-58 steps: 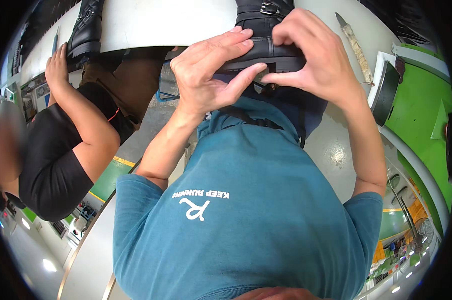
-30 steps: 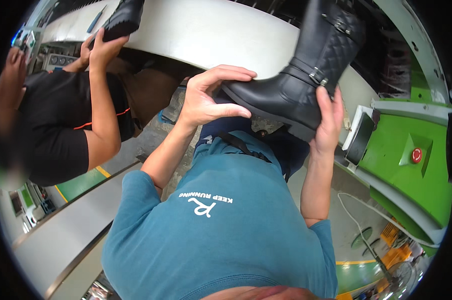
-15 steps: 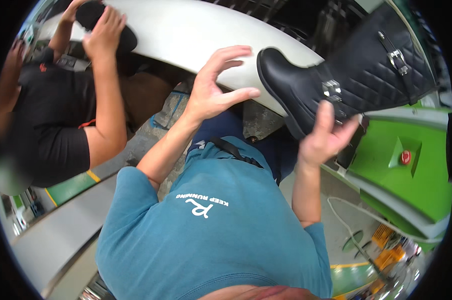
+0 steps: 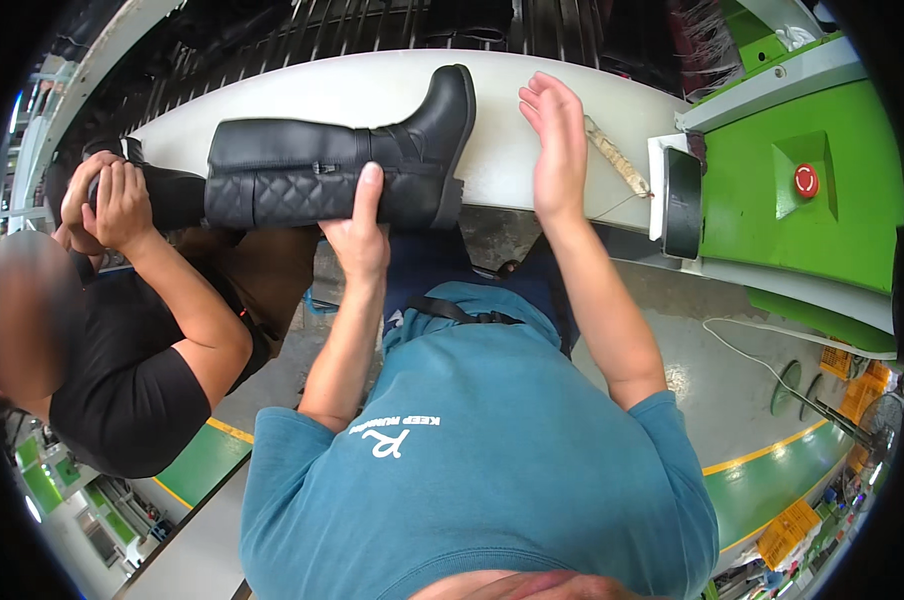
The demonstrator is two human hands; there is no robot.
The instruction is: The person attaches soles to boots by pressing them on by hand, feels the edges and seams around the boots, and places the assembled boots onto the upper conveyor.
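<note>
A tall black boot (image 4: 302, 150) with a quilted shaft is held sideways over the white table's near edge. Its shaft points left, and its toe and sole face right. My left hand (image 4: 360, 235) grips it from the near side, thumb up on the quilted part close to the ankle; the other fingers are hidden beneath. A zip pull shows along the side. To the right of the sole, my right hand (image 4: 560, 150) is raised apart from the boot, fingers stretched out and holding nothing.
The white table (image 4: 507, 110) curves across ahead. A brush-like stick (image 4: 615, 155) lies at its right, near a black-and-white block (image 4: 680, 200). Further right stands a green machine with a red button (image 4: 806, 180). At left, a co-worker's hands (image 4: 112, 205) handle another black boot (image 4: 175, 195).
The boot has swung from the right to the left and turned, its toe now facing right. My left hand has taken hold of it; my right hand has let go.
</note>
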